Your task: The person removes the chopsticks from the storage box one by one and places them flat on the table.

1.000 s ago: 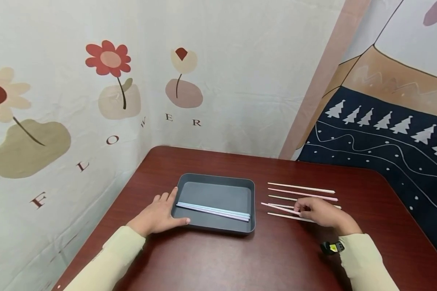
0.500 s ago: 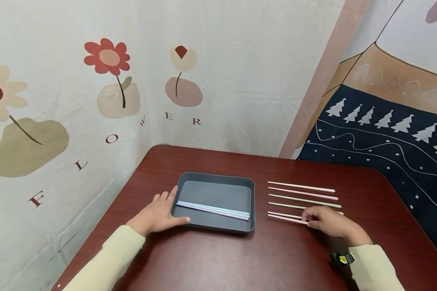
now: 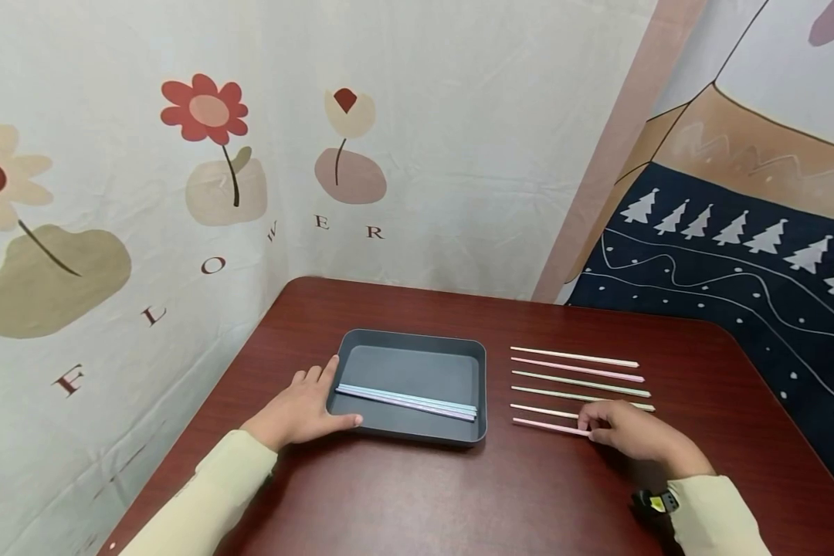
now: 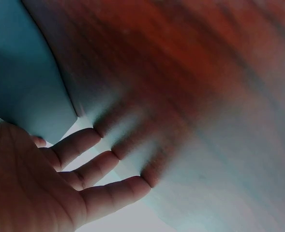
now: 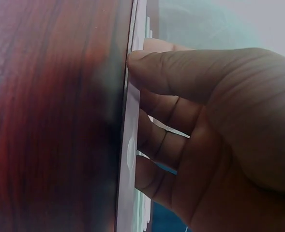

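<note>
Wood-grain table (image 3: pixel 417 502). Gray rectangular tray (image 3: pixel 406 359) sits left of the middle, its long sides roughly following the table's far edge. Inside, in the half away from that edge, a bundle of pale blue and lilac chopsticks (image 3: pixel 406 404) runs nearly from the tray's left wall to its right; count uncertain.

Left hand (image 3: pixel 302 411): fingers wide and extended, set against the tray's left side, thumb over the near-left corner. Likely there to keep the tray from sliding; nothing gripped.

Right hand (image 3: pixel 628 432): thumb and fingertips narrowed in a pinch on the thick end of a pale pink chopstick (image 3: pixel 549 427). Right-wrist view puts the thumb on one side, fingers on the other. Hold at the thick end probably gives surer control of the thin tip. Whether the stick touches the wood along its whole length, cannot tell.

That stick lies outermost from the far edge, right of the tray. Beyond it, toward the far edge: cream chopstick (image 3: pixel 542 411), partly behind the hand, two green chopsticks (image 3: pixel 563 379), another pink, another cream. All near-parallel, spaced apart, thin ends lined up toward the tray; the gaps presumably let fingers reach each singly.
</note>
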A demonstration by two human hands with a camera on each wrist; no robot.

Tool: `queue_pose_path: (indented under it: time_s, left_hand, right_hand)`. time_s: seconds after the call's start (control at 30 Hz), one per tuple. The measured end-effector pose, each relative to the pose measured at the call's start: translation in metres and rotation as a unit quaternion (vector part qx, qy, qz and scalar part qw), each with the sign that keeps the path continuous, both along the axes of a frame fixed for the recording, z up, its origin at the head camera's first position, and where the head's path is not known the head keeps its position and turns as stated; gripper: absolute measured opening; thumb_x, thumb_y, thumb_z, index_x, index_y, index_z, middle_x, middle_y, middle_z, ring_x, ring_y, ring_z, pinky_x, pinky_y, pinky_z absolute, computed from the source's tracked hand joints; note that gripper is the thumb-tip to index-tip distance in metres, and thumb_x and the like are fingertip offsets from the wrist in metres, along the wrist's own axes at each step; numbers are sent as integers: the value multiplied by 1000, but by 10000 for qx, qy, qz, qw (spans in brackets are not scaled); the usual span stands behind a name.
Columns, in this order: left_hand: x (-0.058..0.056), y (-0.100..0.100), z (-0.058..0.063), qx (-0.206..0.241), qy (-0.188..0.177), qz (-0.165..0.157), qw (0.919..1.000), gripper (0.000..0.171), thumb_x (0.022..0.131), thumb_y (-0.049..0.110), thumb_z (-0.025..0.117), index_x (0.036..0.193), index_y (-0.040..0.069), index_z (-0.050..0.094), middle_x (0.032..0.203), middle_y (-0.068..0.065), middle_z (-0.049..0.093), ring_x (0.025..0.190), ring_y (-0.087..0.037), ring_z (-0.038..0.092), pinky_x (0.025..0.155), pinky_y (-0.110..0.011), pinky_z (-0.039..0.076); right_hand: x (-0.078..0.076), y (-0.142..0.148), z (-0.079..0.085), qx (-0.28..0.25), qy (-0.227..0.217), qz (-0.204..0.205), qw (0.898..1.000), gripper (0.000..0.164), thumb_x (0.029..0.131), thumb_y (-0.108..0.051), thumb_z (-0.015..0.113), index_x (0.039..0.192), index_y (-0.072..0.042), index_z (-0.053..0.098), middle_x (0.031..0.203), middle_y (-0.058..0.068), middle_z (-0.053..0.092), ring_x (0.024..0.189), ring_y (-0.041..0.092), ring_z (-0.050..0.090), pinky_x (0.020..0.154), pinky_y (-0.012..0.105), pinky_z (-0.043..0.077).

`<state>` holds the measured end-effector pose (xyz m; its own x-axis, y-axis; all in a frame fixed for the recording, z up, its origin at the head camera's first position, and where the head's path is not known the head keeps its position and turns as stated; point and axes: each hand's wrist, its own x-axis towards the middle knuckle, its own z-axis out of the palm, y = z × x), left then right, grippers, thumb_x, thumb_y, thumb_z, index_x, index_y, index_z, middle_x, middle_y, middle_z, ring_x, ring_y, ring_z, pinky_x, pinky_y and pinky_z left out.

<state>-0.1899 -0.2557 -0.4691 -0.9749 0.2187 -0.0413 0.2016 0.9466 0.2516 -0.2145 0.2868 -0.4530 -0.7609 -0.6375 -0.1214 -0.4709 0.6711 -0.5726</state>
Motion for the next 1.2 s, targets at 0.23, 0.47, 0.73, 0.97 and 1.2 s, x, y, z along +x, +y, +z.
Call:
queue_pose_path:
  time_s: [0.23,0.47,0.73,0.97,1.2]
  left_hand:
    - [0,1,0,9,-28,6,10000,129,72,89,53,155,-4,19,143,-29,42,128,-52,40,98,-58,42]
    - [0,1,0,3,-36,16,10000,128,73,86,55,156,-4,19,142,-28,43,126,-48,41,96,-56,45]
    - [-1,1,-1,-55,0,20,10000,131,70,90,52,155,-4,20,140,-27,44,124,-45,42,93,-55,47]
    - [-1,0,-2,-28,-10,33,10000,132,70,91,51,156,-4,20,142,-28,43,126,-47,41,96,-56,45]
    - [-2,0,-2,-18,-16,15,10000,131,70,91,50,156,-4,19,143,-28,43,128,-50,40,97,-58,44]
  right_hand:
    - [3,0,-3,-42,-126,-38,9999,21,92,2,62,91,-19,63,79,-9,53,71,4,47,62,27,40]
    - [4,-1,-5,58,-5,-42,10000,23,91,3,63,88,-21,63,78,-10,53,69,4,47,61,26,40]
    - [5,-4,-5,151,-1,-91,9998,24,90,2,64,88,-21,63,77,-9,53,68,4,47,61,26,40]
    - [6,-6,-3,187,47,-124,9997,25,89,4,64,87,-20,63,76,-9,52,67,4,46,59,26,39]
    - [6,-7,-4,251,128,-145,9995,25,87,5,65,86,-20,63,73,-10,52,65,3,45,58,26,40]
